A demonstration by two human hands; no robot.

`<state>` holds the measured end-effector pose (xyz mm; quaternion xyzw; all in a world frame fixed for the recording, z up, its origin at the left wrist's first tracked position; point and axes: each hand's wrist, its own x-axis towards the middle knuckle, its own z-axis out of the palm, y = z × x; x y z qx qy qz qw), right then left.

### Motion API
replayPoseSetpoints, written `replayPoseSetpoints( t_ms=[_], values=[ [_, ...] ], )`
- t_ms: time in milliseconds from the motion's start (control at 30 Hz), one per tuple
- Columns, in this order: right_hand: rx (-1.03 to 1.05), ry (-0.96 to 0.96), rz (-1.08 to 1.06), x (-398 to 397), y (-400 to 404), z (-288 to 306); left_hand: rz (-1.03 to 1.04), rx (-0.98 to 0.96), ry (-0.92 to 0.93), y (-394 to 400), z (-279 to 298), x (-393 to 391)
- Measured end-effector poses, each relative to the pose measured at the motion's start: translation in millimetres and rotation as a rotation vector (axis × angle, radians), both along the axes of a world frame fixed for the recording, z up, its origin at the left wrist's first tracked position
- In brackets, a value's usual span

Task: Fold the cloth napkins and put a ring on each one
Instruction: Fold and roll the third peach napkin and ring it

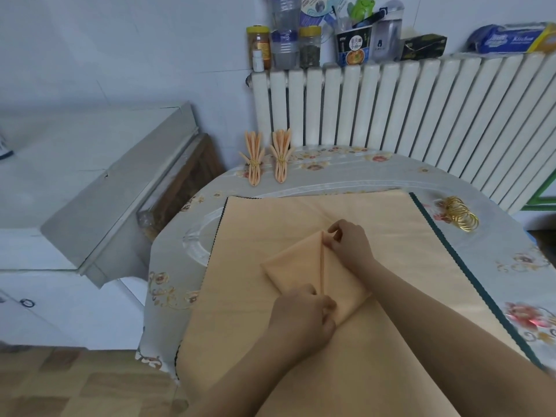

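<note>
A person's two bare forearms reach in from the near edge across a round table (346, 176) draped in a grey floral cloth. The right arm stretches diagonally from the near right, its right hand (350, 242) bent at the wrist with fingers curled, the fingertips pinching the far tip of a peach napkin (296, 266) folded into a diamond shape. The left arm comes up from the near centre; the left hand (304, 320) is curled with its knuckles up, thumb and fingers pinching the napkin's near corner along the central crease. The napkin lies flat between the two hands, near the middle of a large peach mat (376, 215) edged in dark green that covers most of the tabletop.

Behind the table, a white ribbed radiator (421, 103) lines the far wall, its top shelf crowded with jars, bottles and boxes. To the left stands a white cabinet (75, 182) with a grey-edged top; tan tiled floor shows at near left.

At the far left rim of the table, two finished napkins (267, 158), fanned and cinched with gold rings, stand side by side. A loose cluster of gold rings (458, 213) rests on the tablecloth at the right, just beyond the mat's green edge.
</note>
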<state>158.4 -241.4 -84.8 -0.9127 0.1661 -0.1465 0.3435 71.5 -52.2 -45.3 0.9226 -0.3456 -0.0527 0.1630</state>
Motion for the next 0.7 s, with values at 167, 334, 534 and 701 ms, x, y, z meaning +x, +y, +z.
replayPoseSetpoints(
  t_ms=[167, 334, 534, 701],
  values=[
    [-0.155, -0.105, -0.039, -18, 3, 11, -0.034, 0.038, 0.026, 0, 4, 7],
    [-0.157, -0.295, 0.091, -100, 36, 23, -0.091, 0.084, 0.110, 4, 11, 22],
    [-0.284, -0.124, 0.451, -162, 80, 5, -0.130, 0.139, 0.193, 9, 19, 38],
    [-0.512, -0.242, 0.440, -156, 79, 4, -0.151, 0.171, 0.191, 2, 24, 30]
  ],
)
